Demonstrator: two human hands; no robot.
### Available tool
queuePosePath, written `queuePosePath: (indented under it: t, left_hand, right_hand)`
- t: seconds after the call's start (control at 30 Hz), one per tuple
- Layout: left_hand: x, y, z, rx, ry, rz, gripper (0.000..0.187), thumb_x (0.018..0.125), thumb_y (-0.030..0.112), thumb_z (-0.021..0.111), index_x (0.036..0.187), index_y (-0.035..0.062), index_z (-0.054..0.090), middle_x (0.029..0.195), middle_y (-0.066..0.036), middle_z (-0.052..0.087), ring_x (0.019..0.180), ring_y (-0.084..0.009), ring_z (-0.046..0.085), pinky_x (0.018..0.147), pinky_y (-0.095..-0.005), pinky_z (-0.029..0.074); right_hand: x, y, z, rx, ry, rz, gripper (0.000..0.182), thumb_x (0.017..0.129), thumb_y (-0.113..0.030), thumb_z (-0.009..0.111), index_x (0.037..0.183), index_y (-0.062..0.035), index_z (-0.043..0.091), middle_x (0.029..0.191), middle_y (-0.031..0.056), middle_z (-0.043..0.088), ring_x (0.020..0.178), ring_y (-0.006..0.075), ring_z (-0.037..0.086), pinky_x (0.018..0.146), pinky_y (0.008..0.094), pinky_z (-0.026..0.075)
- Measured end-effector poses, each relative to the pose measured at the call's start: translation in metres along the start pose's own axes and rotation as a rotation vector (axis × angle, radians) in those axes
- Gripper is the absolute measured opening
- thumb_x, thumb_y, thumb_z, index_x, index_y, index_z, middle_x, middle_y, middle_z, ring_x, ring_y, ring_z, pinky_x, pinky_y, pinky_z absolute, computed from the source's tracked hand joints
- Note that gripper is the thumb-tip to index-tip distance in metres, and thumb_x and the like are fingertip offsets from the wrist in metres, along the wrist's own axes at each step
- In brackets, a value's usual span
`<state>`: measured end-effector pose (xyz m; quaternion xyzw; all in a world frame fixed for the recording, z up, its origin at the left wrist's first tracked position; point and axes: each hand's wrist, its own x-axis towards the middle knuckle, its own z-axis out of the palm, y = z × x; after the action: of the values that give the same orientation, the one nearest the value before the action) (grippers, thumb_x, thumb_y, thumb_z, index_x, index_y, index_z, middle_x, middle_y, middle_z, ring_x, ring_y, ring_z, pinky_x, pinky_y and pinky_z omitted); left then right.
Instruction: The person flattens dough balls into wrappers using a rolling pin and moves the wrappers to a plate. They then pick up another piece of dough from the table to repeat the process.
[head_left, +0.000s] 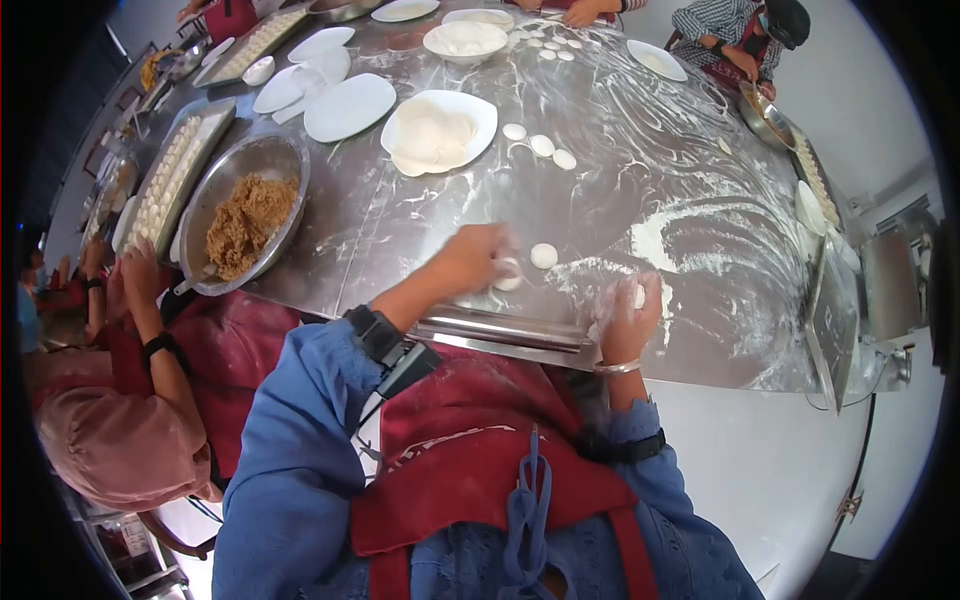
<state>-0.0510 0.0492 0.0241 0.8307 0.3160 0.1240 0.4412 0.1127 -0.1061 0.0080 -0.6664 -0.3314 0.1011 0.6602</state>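
My left hand (474, 258) is over the steel table, its fingers curled downward and smeared by motion. Right at its fingertips is a small white dough piece (508, 278), and I cannot tell whether they grip it. A round dough ball (543, 256) sits on the table just to the right. Closer to the edge, my right hand (627, 325), dusted with flour, has its fingers curled around another piece of dough (639, 296). Between my wrists a shiny metal rolling pin (500, 332) lies along the table's front edge.
A steel bowl of brown filling (250, 225) stands at left, near a tray of dumplings (175, 180). Ahead are a plate of dough wrappers (435, 132) and several dough discs (541, 146). Loose flour (655, 240) coats the right side. Other people work around the table.
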Motion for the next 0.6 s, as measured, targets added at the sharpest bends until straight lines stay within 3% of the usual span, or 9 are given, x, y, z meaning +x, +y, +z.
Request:
queuePosePath:
  t: [0.13,0.2,0.33,0.43,0.5,0.6]
  left_hand:
    - [0.003,0.007,0.044,0.011,-0.042,0.154,0.017,0.068,0.013,0.064,0.077,0.0033,0.055,0.073,-0.014,0.059,0.069,-0.0295,0.058,0.06,-0.0371,0.045]
    - [0.004,0.008,0.049,0.191,0.047,0.196,0.014,0.069,0.011,0.063,0.076,0.0027,0.054,0.072,-0.014,0.059,0.069,-0.031,0.058,0.061,-0.0383,0.045]
    - [0.002,0.008,0.048,0.174,-0.049,0.086,0.014,0.07,0.013,0.061,0.077,0.0032,0.055,0.071,-0.015,0.059,0.068,-0.0332,0.057,0.061,-0.0399,0.045]
    - [0.012,0.01,0.066,0.218,-0.005,0.146,0.014,0.072,0.016,0.059,0.077,0.0032,0.055,0.071,-0.016,0.059,0.068,-0.0349,0.057,0.062,-0.0409,0.045]
    - [0.021,0.013,0.071,0.265,0.193,0.096,0.015,0.073,0.017,0.057,0.077,0.0033,0.055,0.071,-0.017,0.059,0.069,-0.0353,0.057,0.062,-0.0416,0.045]
    - [0.013,0.011,0.061,0.208,0.013,0.171,0.013,0.073,0.016,0.055,0.078,0.0033,0.055,0.072,-0.017,0.059,0.069,-0.0357,0.057,0.063,-0.0421,0.045]
  right_hand:
    - [0.003,-0.014,-0.003,-0.063,-0.033,-0.063,0.011,0.081,-0.007,0.048,0.074,-0.0036,0.041,0.06,0.0049,0.044,0.053,0.0116,0.045,0.049,0.0257,0.037]
    - [-0.002,-0.034,-0.006,-0.073,-0.045,-0.055,0.011,0.08,-0.007,0.048,0.073,-0.0039,0.041,0.06,0.0048,0.044,0.053,0.0115,0.045,0.049,0.0259,0.037]
    - [0.004,-0.036,-0.001,-0.075,-0.044,-0.036,0.01,0.078,-0.006,0.049,0.071,-0.0039,0.041,0.061,0.0055,0.045,0.053,0.0117,0.044,0.049,0.0272,0.037]
    - [0.04,0.006,0.025,-0.102,-0.029,-0.111,0.009,0.078,-0.006,0.049,0.072,-0.0027,0.043,0.062,0.0066,0.045,0.054,0.0132,0.044,0.049,0.0291,0.038]
    - [0.057,0.012,0.038,-0.19,-0.009,-0.194,0.009,0.078,-0.006,0.049,0.073,-0.0023,0.043,0.062,0.0071,0.045,0.054,0.0141,0.044,0.05,0.0295,0.038]
    - [0.036,0.008,0.023,-0.246,0.013,-0.232,0.008,0.077,-0.005,0.049,0.073,-0.0017,0.043,0.062,0.0085,0.044,0.054,0.0172,0.044,0.051,0.031,0.038]
